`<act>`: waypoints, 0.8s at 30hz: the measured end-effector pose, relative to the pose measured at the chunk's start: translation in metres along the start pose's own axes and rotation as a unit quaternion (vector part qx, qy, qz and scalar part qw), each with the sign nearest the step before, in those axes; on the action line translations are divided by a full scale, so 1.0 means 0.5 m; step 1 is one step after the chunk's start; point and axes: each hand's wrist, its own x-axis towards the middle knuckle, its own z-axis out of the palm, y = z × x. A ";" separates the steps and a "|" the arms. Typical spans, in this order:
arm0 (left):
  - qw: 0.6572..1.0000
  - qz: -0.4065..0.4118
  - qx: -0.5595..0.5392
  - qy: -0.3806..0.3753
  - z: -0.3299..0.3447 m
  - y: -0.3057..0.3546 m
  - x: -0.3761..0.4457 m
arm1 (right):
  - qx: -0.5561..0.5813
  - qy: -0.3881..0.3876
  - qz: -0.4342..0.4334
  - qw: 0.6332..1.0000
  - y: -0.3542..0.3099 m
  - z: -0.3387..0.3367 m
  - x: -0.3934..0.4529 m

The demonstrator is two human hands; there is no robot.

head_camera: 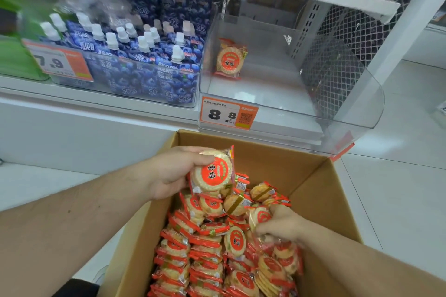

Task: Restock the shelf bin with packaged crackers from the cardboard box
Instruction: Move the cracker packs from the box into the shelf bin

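Left hand [172, 171] holds one cracker packet [213, 172] above the far left corner of the cardboard box [301, 176], thumb across its top edge, fingers behind. Right hand [281, 224] is down among the packets in the box [207, 248], fingers curled round one; the pinched packet is largely covered by the hand. Packets are clear wrap with red ends, showing a round pale cracker under a red circular label. The clear shelf bin [337, 94], directly beyond the box, contains a single packet [229, 59] standing near its left wall. Price tag [228, 113] reads 8.8. The box's near end is cut off. Blue spouted pouches [135, 55] fill the neighbouring bin.
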 end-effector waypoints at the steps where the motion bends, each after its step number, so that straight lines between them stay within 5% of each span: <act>1: 1.000 0.007 -0.019 0.006 0.001 0.001 -0.001 | 0.067 0.019 -0.028 0.997 -0.022 -0.015 -0.029; 9: 0.990 0.049 -0.127 -0.023 0.063 0.008 -0.027 | 0.333 0.067 -0.204 0.918 -0.139 -0.049 -0.220; 18: 0.982 0.017 -0.177 -0.063 0.108 0.020 -0.041 | 0.329 0.137 -0.249 0.900 -0.156 -0.061 -0.219; 24: 0.988 0.061 -0.117 -0.087 0.121 0.025 -0.042 | 0.344 0.148 -0.254 0.892 -0.164 -0.068 -0.216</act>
